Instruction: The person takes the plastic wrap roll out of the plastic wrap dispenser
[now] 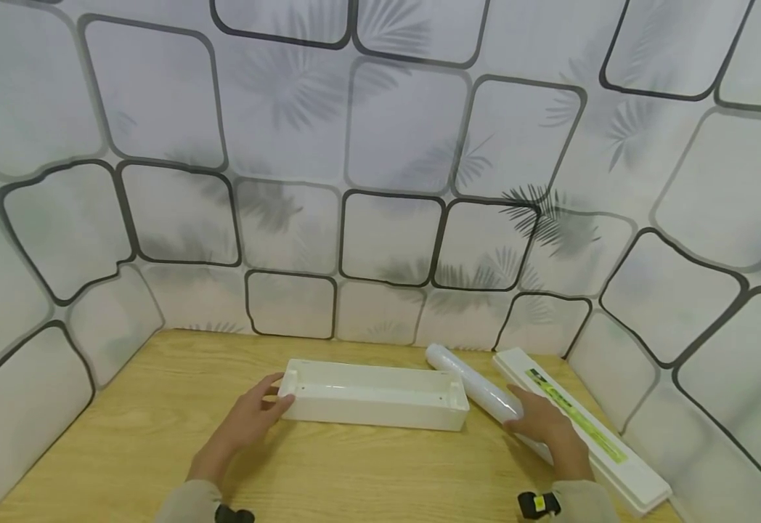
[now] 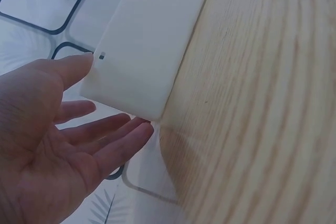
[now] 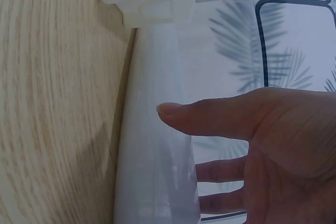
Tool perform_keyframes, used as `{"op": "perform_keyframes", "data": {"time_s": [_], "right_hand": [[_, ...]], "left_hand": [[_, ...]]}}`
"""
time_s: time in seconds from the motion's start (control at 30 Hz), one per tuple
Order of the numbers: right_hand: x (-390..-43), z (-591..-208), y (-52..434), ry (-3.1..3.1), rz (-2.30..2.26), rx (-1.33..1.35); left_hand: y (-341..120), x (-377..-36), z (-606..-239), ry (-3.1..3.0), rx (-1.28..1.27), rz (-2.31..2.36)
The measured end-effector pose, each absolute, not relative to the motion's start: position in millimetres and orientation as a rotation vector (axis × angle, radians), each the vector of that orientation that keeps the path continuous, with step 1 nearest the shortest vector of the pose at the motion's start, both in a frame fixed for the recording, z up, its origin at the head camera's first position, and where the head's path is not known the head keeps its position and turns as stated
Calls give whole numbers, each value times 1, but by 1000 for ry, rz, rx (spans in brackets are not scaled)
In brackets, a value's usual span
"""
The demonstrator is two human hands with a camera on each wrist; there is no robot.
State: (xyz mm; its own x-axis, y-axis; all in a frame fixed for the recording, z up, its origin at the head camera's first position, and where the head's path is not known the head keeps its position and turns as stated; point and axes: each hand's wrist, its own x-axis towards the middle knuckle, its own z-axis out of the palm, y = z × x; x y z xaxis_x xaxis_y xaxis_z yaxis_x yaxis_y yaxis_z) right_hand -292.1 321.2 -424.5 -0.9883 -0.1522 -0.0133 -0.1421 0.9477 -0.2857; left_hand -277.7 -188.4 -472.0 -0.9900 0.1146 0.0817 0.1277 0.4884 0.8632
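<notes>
The open left hand (image 1: 250, 418) is touching the long white plastic tray (image 1: 375, 394); the right hand (image 1: 546, 428), fingers loose, is covering part of the clear film roll (image 1: 478, 387), its far fingers hidden.

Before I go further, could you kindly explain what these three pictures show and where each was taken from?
There is no machine here: a person works with two bare hands at a wooden table boxed in by patterned walls. The large picture comes from a camera on the person's head, looking down. The other two come from cameras on the wrists, each close to its own hand.

On the table lie a long white tray, a clear film roll and a white lid with a green label.

The left hand is open, its fingertips at the tray's left end; the left wrist view shows this close up. The right hand rests over the roll with relaxed fingers; whether it grips is not clear.
</notes>
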Motion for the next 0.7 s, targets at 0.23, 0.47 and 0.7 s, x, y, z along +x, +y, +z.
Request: {"op": "perform_keyframes", "data": {"time_s": [0.23, 0.47, 0.7], "right_hand": [[-292, -423, 320, 3095, -412, -270], [-293, -422, 315, 3089, -440, -311], [-297, -420, 312, 3093, -436, -326]], "left_hand": [[-189, -278, -471, -2688, -227, -1559], [-192, -276, -467, -2702, -228, -1528], [-190, -275, -462, -2716, -239, -1480]]}}
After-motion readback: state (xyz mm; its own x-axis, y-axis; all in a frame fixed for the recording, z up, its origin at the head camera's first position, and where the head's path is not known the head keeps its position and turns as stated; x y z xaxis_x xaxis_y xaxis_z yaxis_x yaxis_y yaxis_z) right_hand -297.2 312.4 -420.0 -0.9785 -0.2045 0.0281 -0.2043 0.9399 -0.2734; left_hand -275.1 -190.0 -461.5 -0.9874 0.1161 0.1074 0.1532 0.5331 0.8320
